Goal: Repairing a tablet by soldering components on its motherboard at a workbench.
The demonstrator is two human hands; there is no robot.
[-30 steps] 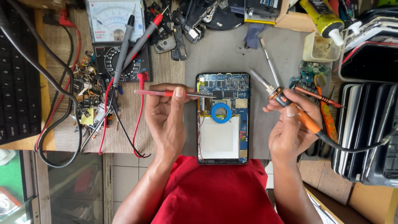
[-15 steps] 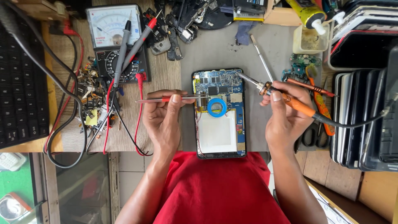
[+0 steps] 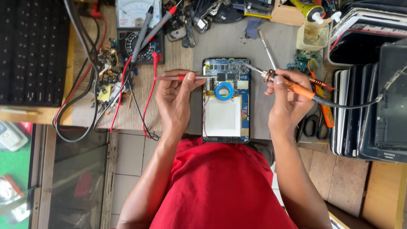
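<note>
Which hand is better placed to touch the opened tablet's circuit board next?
Right, probably: the right hand holds the soldering iron with its tip already over the circuit board. The left hand holds tweezers reaching only the board's edge.

Tablet (image 3: 226,118) between hands, multimeter (image 3: 137,29) behind.

Single head-worn view — looking straight down, fairly close, over the workbench (image 3: 237,42) and hands

Red shirt, bare forearms
</note>
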